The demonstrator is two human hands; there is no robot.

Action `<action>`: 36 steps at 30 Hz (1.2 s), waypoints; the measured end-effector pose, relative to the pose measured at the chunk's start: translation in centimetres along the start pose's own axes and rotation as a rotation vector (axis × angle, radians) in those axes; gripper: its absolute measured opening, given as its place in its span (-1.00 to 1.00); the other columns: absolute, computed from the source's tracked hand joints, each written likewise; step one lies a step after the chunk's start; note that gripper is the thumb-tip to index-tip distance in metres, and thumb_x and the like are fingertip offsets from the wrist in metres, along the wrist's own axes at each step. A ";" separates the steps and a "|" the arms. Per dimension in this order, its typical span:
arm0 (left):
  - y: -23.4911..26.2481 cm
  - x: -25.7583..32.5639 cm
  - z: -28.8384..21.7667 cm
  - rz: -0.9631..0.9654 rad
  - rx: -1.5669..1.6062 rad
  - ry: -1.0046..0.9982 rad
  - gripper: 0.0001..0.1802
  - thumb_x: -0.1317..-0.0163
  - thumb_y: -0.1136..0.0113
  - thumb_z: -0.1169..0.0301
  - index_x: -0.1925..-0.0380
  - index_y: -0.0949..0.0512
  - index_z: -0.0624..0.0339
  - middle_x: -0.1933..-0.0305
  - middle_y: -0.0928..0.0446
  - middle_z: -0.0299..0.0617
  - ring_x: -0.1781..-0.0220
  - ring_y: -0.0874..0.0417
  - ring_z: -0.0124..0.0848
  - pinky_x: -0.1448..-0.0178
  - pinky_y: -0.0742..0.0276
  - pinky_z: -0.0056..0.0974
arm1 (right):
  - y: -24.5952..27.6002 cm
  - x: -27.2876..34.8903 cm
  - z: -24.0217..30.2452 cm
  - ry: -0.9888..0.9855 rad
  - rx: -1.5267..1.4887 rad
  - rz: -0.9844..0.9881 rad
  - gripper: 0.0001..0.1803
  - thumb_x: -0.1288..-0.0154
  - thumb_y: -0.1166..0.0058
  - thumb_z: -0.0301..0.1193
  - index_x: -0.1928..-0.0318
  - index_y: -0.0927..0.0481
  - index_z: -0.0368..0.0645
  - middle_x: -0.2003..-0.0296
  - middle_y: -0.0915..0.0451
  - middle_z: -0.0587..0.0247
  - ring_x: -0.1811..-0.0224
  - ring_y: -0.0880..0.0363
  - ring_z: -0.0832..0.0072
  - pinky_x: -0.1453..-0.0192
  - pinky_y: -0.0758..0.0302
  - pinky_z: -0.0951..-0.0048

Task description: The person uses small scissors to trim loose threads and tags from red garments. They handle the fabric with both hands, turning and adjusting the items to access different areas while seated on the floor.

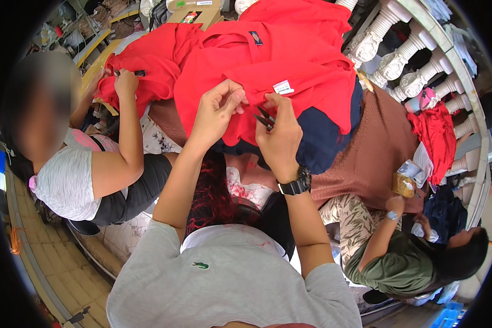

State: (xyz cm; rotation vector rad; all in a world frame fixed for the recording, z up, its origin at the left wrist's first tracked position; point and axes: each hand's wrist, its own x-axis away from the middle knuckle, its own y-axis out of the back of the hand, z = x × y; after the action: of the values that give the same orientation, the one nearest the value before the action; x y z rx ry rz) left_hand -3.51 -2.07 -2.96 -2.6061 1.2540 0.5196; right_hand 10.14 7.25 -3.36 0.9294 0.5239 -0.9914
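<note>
At far left, a co-worker in a grey top, one hand [127, 82] pinching the edge of another red garment [147, 65] over a yellow tabletop [95, 65]. Nearer the middle, the left hand [216, 109] closed in a pinch on a fold of the red shirt [290, 54], thumb and fingertips pressed together, lifting the cloth taut. Just right of it, the right hand [279, 136], black watch [296, 183] on the wrist, curled shut around small thread snips [265, 117], dark blades parted slightly and pointing at the pinched fold, touching or very nearly touching the fabric. White label [283, 87] just above the blades; navy cloth [317, 142] beneath the shirt's hem, brown fabric [377, 147] further right. At lower right, another seated person in green, hand [394, 205] raised near a small packet [404, 183]. Likely risks: blades so close to taut cloth could nick the shirt instead of a loose thread; left fingertips close enough to be caught; slack in the pinch could let fabric bunch into the blades.
</note>
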 end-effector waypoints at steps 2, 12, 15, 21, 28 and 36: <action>-0.6 -0.4 -0.4 -0.039 0.050 -0.055 -0.80 -0.55 -0.08 0.37 0.25 -0.53 0.26 0.37 -0.55 -0.32 0.34 -0.54 -0.58 0.19 -0.45 -0.43 | 1.0 -0.4 0.1 -0.037 -0.110 0.006 -0.60 -0.14 -0.17 -0.67 -0.04 -0.57 -0.20 0.16 -0.51 0.11 0.27 -0.62 0.26 0.30 -0.55 0.33; -5.4 -5.2 -2.6 0.126 0.045 -0.199 -0.79 -0.59 0.00 0.34 0.24 -0.48 0.20 0.31 -0.50 -0.33 0.27 -0.52 -0.56 0.13 -0.47 -0.41 | 8.1 -1.3 -0.1 -0.569 -0.598 -0.083 -0.84 -0.48 -0.22 -0.33 0.12 -0.69 -0.16 0.54 -0.43 0.65 0.62 -0.22 0.88 0.55 -0.04 0.70; -6.8 -6.3 -2.1 0.466 0.108 -0.107 -0.79 -0.59 0.00 0.34 0.24 -0.48 0.20 0.31 -0.51 -0.34 0.27 -0.52 -0.56 0.14 -0.47 -0.42 | 8.6 0.3 -3.7 -0.756 -0.814 -0.150 -0.85 -0.49 -0.22 -0.30 0.19 -0.67 -0.09 0.64 -0.29 0.69 0.71 -0.09 0.86 0.62 0.05 0.63; -8.4 -6.9 -1.4 0.601 0.080 -0.004 -0.81 -0.52 -0.10 0.33 0.20 -0.48 0.23 0.32 -0.52 -0.32 0.31 -0.51 -0.53 0.16 -0.49 -0.39 | 10.0 2.3 -5.8 -0.805 -0.842 -0.122 -0.87 -0.47 -0.24 -0.31 0.14 -0.69 -0.07 0.64 -0.25 0.71 0.72 -0.03 0.86 0.62 0.11 0.63; -9.2 -3.8 -0.9 0.448 -0.483 -0.436 -0.85 -0.25 -0.31 0.56 0.26 -0.51 0.32 0.31 -0.49 -0.15 0.32 -0.58 -0.38 0.20 -0.52 -0.31 | 10.0 2.2 -5.4 -0.836 -0.818 -0.082 -0.81 -0.46 -0.25 -0.32 0.05 -0.73 -0.14 0.61 -0.30 0.71 0.69 -0.04 0.88 0.60 0.10 0.63; -8.7 -4.9 -2.2 0.420 -0.104 -0.069 -0.93 -0.40 -0.16 0.58 0.29 -0.60 0.33 0.15 -0.67 -0.25 0.17 -0.60 -0.53 0.07 -0.55 -0.34 | 10.2 2.2 -5.2 -0.798 -0.931 -0.140 -0.87 -0.46 -0.24 -0.35 0.12 -0.72 -0.12 0.59 -0.34 0.71 0.69 -0.07 0.88 0.60 0.08 0.64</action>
State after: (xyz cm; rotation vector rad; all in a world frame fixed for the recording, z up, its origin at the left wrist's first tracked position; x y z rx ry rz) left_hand 0.98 6.12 1.27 -2.3779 1.8038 0.7547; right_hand 20.32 12.97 -3.50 -0.3464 0.2981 -0.9946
